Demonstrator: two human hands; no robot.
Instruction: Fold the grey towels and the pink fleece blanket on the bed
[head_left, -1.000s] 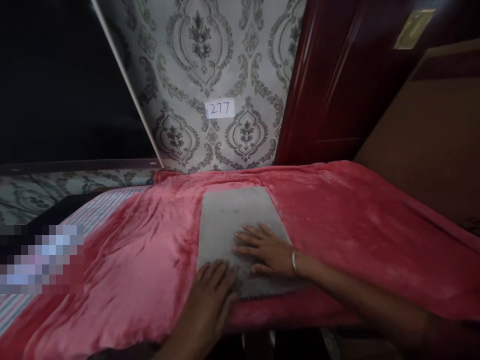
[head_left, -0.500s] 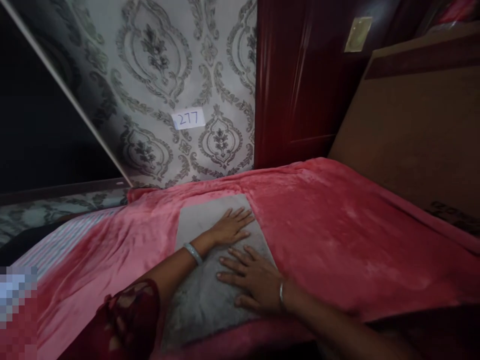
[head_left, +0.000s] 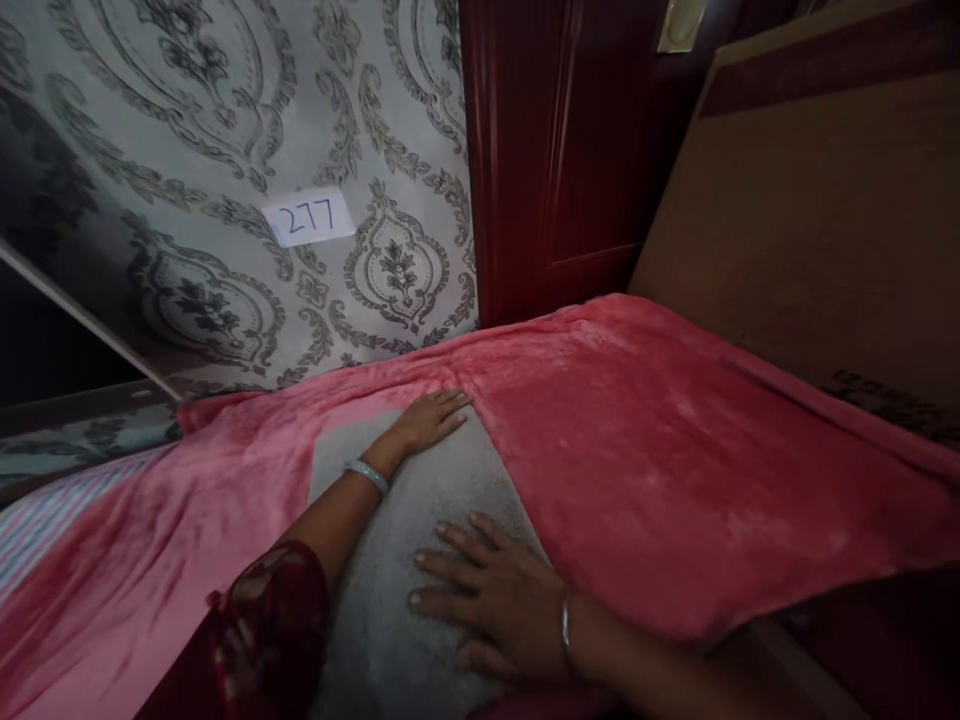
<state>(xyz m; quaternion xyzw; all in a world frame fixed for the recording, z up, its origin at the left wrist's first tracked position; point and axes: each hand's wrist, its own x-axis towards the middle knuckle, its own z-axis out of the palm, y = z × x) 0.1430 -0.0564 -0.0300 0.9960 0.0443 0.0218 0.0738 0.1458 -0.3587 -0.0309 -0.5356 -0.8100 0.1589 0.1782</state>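
On top of the plush pink-red blanket (head_left: 675, 450) lies a flat grey rectangular cloth (head_left: 405, 620), running from the near edge of the bed up toward the wall. Both hands are down on it! The left hand (head_left: 427, 420) reaches far forward, palm flat, fingers straight and together, fingertips touching the cloth's far end just where it meets the blanket. A pale bangle (head_left: 367, 475) circles that wrist, and a dark red patterned sleeve (head_left: 262, 630) shows nearer the camera. The right hand (head_left: 487, 600) rests lower, palm down, fingers spread and extended flat across the near half of the grey cloth, gripping nothing; a thin silver bracelet (head_left: 565, 625) sits at its wrist. Neither hand curls around anything: both press open on the fabric.

Behind the bed, grey damask-patterned wallpaper (head_left: 225, 150) carries a small white label reading 277 (head_left: 309, 216). Beside it stands a glossy dark red wooden door (head_left: 555, 150), and on the right a brown flat board (head_left: 810, 220) leans near the blanket's edge.
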